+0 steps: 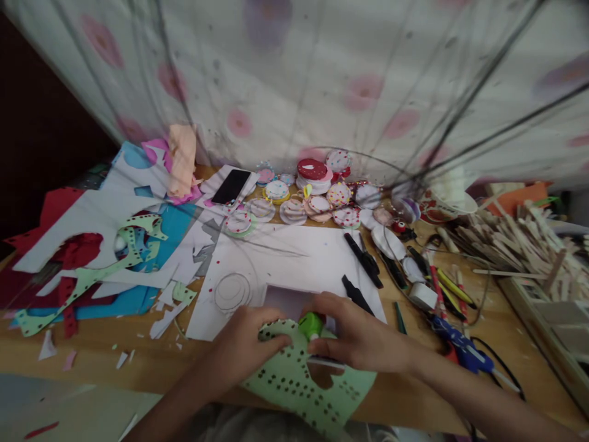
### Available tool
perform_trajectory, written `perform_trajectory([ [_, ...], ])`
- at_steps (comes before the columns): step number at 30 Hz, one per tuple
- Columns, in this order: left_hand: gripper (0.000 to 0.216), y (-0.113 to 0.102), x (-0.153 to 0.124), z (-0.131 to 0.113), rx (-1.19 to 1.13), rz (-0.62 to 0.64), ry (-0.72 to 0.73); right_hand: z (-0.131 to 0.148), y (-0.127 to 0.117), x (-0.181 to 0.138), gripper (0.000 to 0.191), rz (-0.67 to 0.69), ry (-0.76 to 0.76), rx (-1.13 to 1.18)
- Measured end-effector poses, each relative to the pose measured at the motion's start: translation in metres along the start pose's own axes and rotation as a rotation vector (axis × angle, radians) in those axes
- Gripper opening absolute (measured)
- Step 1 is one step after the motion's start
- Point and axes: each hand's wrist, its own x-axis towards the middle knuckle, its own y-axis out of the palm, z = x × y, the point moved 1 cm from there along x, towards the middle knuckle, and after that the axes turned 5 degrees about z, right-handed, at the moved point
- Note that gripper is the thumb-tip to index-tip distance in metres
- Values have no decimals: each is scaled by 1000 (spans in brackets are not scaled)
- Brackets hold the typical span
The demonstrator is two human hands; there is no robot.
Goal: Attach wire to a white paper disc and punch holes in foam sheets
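My left hand [255, 350] is closed on the edge of a light green sheet of paper [294, 374], which is dotted with rows of small holes and has a larger cut-out. In my right hand [356, 341] is a small bright green craft punch [311, 324], pinched between thumb and fingers at the sheet's upper edge. The punch is partly hidden by the fingers. Behind both hands lies a white sheet [294, 255] with pencilled circles [232, 293] on it.
Paper scraps and coloured sheets [177, 230] cover the left side. Several decorated paper discs [317, 205] and a phone [231, 186] are at the back. Black pens [363, 258], a blue glue gun [462, 347], wooden sticks [529, 245] and a compartmented box [534, 319] lie right.
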Motion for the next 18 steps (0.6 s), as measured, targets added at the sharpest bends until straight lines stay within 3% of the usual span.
perform_trajectory([
  [3,16,0,-4,4,21,4,-22,-3,-3,-4,20,-14,61,93],
  [8,14,-4,-8,7,-7,-39,-66,-8,-4,-6,18,38,138,50],
  [13,14,-7,-10,5,-20,-46,-78,-3,-9,-10,26,11,62,69],
  [18,14,-3,-10,2,-54,-24,-51,13,-11,-8,33,82,-17,-113],
])
